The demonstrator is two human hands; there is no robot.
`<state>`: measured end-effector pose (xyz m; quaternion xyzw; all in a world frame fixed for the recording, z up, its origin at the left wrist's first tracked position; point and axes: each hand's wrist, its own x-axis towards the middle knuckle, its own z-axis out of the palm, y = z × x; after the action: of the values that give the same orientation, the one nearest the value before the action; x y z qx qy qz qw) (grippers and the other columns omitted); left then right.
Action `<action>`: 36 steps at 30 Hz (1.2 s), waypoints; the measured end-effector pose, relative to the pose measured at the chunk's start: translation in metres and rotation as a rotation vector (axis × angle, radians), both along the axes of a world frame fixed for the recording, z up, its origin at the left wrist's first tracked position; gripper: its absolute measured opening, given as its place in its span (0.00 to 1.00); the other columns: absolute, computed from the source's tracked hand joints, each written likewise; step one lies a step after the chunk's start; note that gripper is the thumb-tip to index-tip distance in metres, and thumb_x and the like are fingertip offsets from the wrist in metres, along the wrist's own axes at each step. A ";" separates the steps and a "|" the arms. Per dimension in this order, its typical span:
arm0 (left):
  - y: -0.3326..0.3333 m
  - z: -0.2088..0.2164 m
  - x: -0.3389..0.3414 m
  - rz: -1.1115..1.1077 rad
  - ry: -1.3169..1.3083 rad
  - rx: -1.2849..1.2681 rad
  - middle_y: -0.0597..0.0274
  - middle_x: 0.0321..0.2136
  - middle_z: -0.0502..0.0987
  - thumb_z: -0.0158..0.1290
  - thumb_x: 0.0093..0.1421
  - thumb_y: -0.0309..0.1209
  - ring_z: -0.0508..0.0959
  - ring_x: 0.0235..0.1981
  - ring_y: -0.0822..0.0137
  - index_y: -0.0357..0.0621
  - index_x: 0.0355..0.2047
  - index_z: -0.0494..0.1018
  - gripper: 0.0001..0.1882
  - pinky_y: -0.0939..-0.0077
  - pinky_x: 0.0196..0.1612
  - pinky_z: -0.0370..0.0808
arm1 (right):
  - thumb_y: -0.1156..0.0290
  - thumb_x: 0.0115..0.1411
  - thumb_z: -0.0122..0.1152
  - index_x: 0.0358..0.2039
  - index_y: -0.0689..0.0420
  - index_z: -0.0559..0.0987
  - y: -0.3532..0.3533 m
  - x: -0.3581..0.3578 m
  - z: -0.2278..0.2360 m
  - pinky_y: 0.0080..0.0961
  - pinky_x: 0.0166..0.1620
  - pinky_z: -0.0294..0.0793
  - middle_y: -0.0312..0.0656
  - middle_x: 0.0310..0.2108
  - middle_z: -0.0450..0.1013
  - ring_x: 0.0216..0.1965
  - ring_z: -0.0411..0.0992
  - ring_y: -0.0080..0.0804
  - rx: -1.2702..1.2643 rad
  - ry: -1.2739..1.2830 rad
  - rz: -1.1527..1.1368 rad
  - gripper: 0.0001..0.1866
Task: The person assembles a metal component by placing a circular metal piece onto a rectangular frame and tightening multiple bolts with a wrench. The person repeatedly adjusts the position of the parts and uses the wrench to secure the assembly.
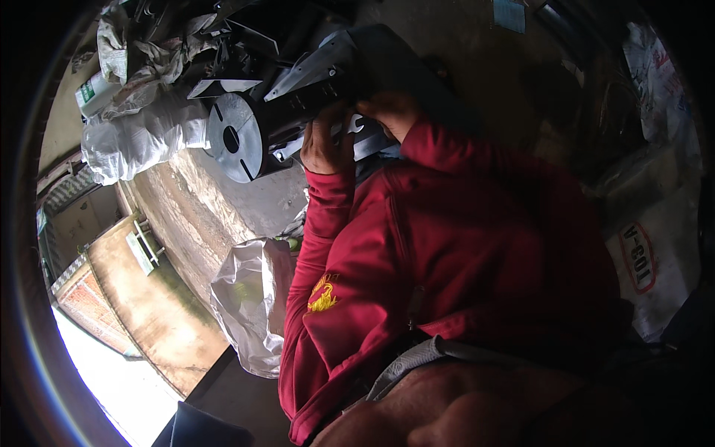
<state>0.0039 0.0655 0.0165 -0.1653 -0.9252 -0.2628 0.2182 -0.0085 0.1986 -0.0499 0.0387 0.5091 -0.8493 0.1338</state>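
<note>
A dark cylindrical metal part (302, 104) lies in front of me, ending at the left in a grey round flange (252, 141) with a dark central hole and slots. My left hand (325, 145) is at the cylinder's near side, its fingers bent and closed. Close by on the right is my right hand (392, 113), with thumb and fingers drawn together near the left fingertips. What either hand grips is hidden in shadow. Between them shows a shiny metal piece (359, 125) with an open jaw like a spanner's end. Beyond the cylinder sits a grey metal bracket (316, 65) with holes.
White plastic bags (141, 143) and a white bottle (95, 94) with a green label lie at the far left. A crumpled silvery-white bag (249, 305) stands beside my left sleeve. Dark metal parts (249, 37) crowd the back. A printed white sack (648, 261) is on the right.
</note>
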 end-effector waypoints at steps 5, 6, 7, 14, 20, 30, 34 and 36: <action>-0.003 -0.002 0.004 0.061 0.011 -0.091 0.62 0.32 0.77 0.56 0.39 0.20 0.76 0.34 0.59 0.49 0.38 0.76 0.21 0.68 0.37 0.73 | 0.61 0.55 0.62 0.21 0.52 0.74 0.002 0.003 0.013 0.15 0.14 0.47 0.25 0.11 0.59 0.11 0.52 0.11 -0.082 -0.099 0.007 0.12; -0.002 -0.001 0.006 0.067 0.023 -0.122 0.62 0.33 0.77 0.56 0.40 0.20 0.77 0.35 0.59 0.49 0.38 0.76 0.21 0.68 0.38 0.74 | 0.61 0.55 0.62 0.21 0.52 0.74 0.001 0.004 0.014 0.15 0.14 0.47 0.24 0.12 0.59 0.11 0.52 0.10 -0.119 -0.120 0.005 0.11; -0.002 -0.002 0.006 0.048 0.037 -0.106 0.62 0.33 0.76 0.56 0.39 0.20 0.76 0.34 0.59 0.50 0.39 0.76 0.22 0.68 0.37 0.73 | 0.61 0.55 0.62 0.21 0.52 0.74 0.000 0.005 0.014 0.14 0.14 0.46 0.24 0.12 0.59 0.11 0.52 0.10 -0.156 -0.141 0.003 0.11; -0.003 0.002 0.011 0.063 -0.039 0.067 0.61 0.32 0.76 0.56 0.39 0.20 0.76 0.32 0.60 0.50 0.42 0.75 0.24 0.69 0.34 0.74 | 0.62 0.53 0.64 0.24 0.55 0.77 -0.001 0.006 0.017 0.16 0.21 0.60 0.28 0.18 0.68 0.19 0.62 0.13 -0.205 -0.241 -0.026 0.11; -0.027 0.008 0.039 0.096 -0.604 0.769 0.67 0.23 0.74 0.49 0.62 0.30 0.68 0.21 0.81 0.39 0.45 0.72 0.12 0.86 0.25 0.66 | 0.62 0.55 0.63 0.23 0.51 0.73 0.003 0.002 0.015 0.15 0.13 0.41 0.22 0.11 0.55 0.09 0.46 0.09 -0.043 -0.293 0.032 0.10; -0.028 0.011 0.023 -0.014 -0.088 0.116 0.62 0.23 0.75 0.56 0.49 0.25 0.75 0.20 0.66 0.52 0.43 0.75 0.18 0.75 0.23 0.72 | 0.64 0.54 0.63 0.22 0.52 0.73 0.005 0.004 0.017 0.14 0.13 0.43 0.24 0.11 0.57 0.09 0.48 0.10 -0.086 -0.339 0.062 0.10; -0.016 -0.003 0.007 -0.006 -0.073 -0.015 0.68 0.24 0.75 0.59 0.45 0.29 0.76 0.20 0.66 0.57 0.41 0.76 0.19 0.73 0.21 0.72 | 0.65 0.54 0.63 0.22 0.52 0.73 0.005 0.005 0.010 0.14 0.13 0.44 0.25 0.12 0.59 0.10 0.50 0.11 -0.149 -0.310 0.031 0.09; -0.013 -0.003 0.006 0.004 -0.018 0.032 0.68 0.24 0.76 0.60 0.45 0.29 0.76 0.20 0.65 0.56 0.40 0.76 0.18 0.73 0.21 0.72 | 0.65 0.54 0.63 0.22 0.52 0.73 0.004 0.008 0.008 0.15 0.13 0.45 0.26 0.12 0.60 0.10 0.51 0.11 -0.147 -0.303 0.007 0.09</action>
<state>0.0099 0.0528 0.0131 -0.1574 -0.9231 -0.2787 0.2131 -0.0004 0.2029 -0.0422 0.1547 0.4196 -0.8684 0.2143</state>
